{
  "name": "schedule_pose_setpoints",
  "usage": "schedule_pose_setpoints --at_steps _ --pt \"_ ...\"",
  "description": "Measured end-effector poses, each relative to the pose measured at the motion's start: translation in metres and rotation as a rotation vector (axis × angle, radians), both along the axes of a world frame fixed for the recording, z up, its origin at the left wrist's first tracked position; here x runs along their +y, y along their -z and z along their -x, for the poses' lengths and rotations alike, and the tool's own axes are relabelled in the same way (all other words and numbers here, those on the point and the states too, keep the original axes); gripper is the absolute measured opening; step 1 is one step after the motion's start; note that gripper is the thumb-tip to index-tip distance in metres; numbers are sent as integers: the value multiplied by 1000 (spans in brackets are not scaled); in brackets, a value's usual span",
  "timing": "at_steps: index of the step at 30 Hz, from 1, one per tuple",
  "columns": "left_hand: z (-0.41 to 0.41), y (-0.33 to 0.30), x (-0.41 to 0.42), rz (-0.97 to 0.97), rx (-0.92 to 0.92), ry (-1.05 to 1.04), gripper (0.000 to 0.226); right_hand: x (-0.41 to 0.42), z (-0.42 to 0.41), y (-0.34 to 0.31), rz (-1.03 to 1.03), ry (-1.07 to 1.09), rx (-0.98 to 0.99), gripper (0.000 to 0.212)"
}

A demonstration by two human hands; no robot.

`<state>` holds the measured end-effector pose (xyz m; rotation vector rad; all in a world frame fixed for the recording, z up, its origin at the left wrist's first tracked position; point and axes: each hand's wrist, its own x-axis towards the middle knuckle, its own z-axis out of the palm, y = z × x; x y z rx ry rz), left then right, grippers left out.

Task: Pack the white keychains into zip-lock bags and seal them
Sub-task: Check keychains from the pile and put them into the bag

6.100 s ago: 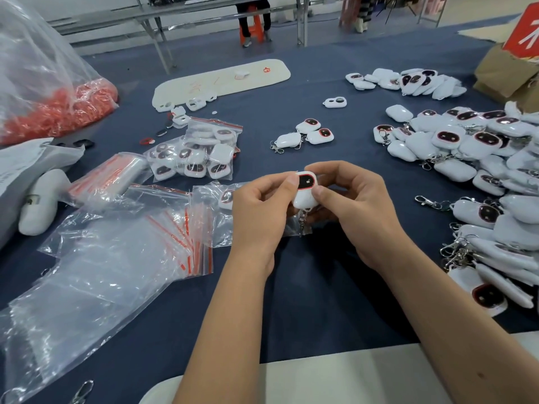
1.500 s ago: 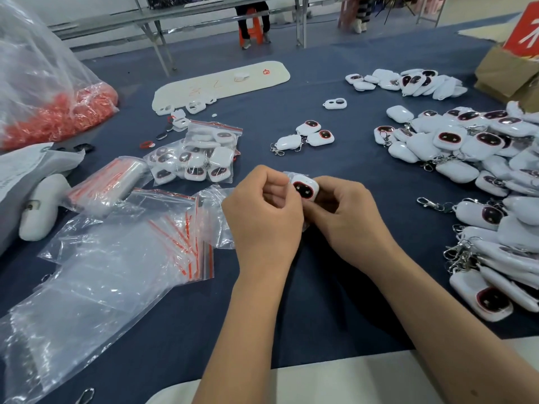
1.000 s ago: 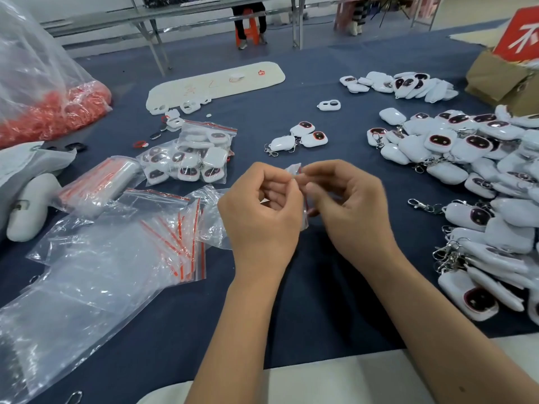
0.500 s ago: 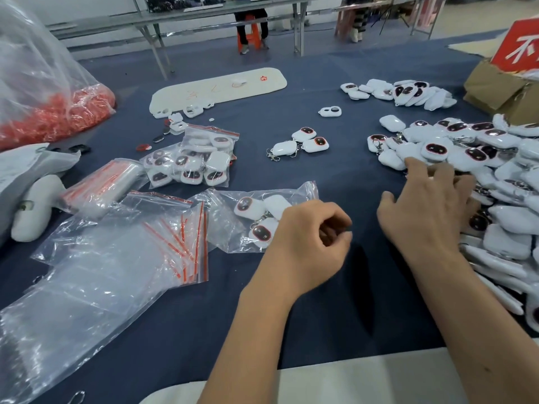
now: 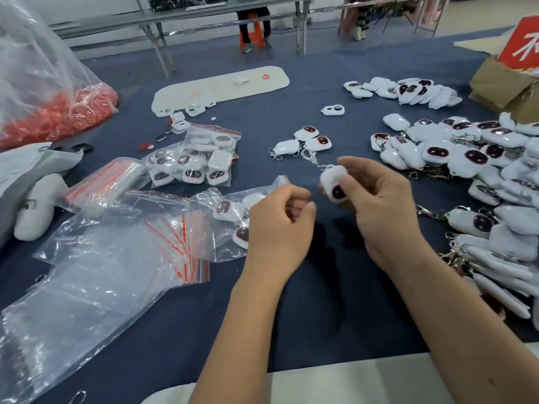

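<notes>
My right hand (image 5: 379, 211) holds a white keychain (image 5: 334, 180) with a dark red-rimmed face above the blue table, and its metal clasp (image 5: 310, 157) dangles toward the far side. My left hand (image 5: 280, 228) is curled shut at the right edge of a clear zip-lock bag (image 5: 224, 199) that lies unsealed on the table with a few keychains inside. Whether its fingers pinch the plastic is hidden. A filled bag of keychains (image 5: 198, 158) lies farther back.
A big heap of loose keychains (image 5: 478, 170) covers the right side, with a smaller heap (image 5: 408, 90) behind and three keychains (image 5: 303, 141) in the middle. Empty zip-lock bags (image 5: 116, 258) spread at left. A sack of red parts (image 5: 52, 112) and a cardboard box (image 5: 501, 86) flank the table.
The bag was laid on the table. My right hand reached into the heap at right and came back toward the middle with a fresh keychain. My left hand stayed curled by the bag.
</notes>
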<state>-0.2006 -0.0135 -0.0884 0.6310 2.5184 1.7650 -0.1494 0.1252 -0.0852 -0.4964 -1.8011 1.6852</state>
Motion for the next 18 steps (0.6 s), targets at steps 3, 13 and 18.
schedule_pose_setpoints --at_steps 3,13,18 --pt "3 -4 -4 -116 -78 -50 8 -13 2 3 205 -194 19 15" --pt "6 -7 -12 -207 -248 -76 5 -7 3 11 140 -208 -30 28" --pt "5 -6 -13 -83 -153 0 22 -10 5 11 182 -120 13 9"
